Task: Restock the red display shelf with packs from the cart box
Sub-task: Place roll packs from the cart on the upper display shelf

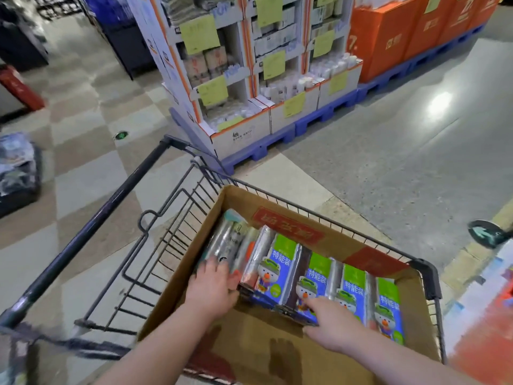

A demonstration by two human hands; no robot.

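A shop floor with grey and tan tiles lies under a wire cart (pixel 172 218). In the cart sits a brown box (pixel 277 354) with blue and green packs (pixel 319 276) standing in a row. They look light and stiff, with slippery wrap, best held by the two ends. The left hand (pixel 212 287) presses flat on the row's left end. The right hand (pixel 333 323) touches the front, fingers loosely spread, gripping nothing yet.
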